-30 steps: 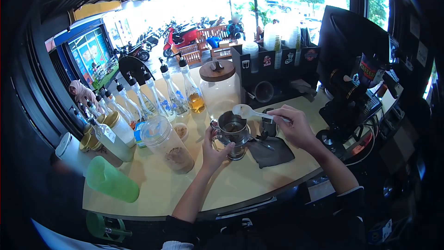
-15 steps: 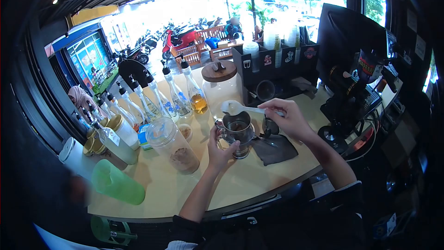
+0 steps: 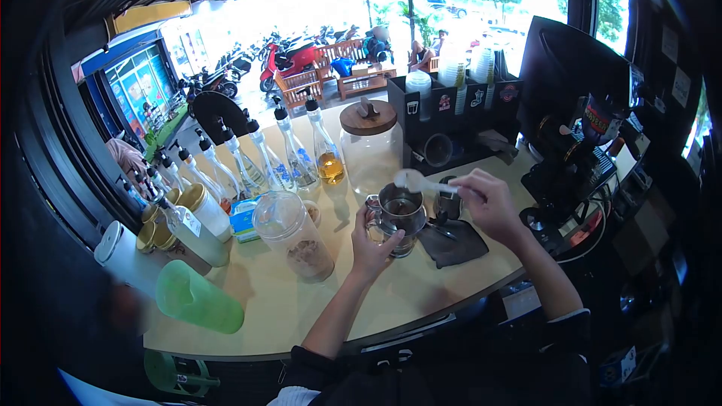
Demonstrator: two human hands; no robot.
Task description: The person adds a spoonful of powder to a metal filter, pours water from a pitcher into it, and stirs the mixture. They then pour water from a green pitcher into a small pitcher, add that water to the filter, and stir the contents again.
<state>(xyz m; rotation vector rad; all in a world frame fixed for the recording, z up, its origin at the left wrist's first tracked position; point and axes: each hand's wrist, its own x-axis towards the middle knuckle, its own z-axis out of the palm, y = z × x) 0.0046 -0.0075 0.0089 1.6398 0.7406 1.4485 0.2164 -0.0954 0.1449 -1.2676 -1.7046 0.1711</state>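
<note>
My left hand is closed around the side of a glass mug that stands on the counter, its contents dark. In my right hand I grip the handle of a white plastic spoon. The spoon's bowl is over the rim of the mug and slightly blurred. Left of the mug stands a clear plastic canister with brown powder at its bottom. A dark cloth lies to the right of the mug, with a metal utensil on it.
Several pump bottles line the back left. A large glass jar with a wooden lid stands behind the mug. A green pitcher is at the front left. A black cup holder and a coffee machine are on the right.
My right hand and the spoon have shifted right and slightly down, the spoon's bowl now at the mug's right rim. The whole view has moved a little.
</note>
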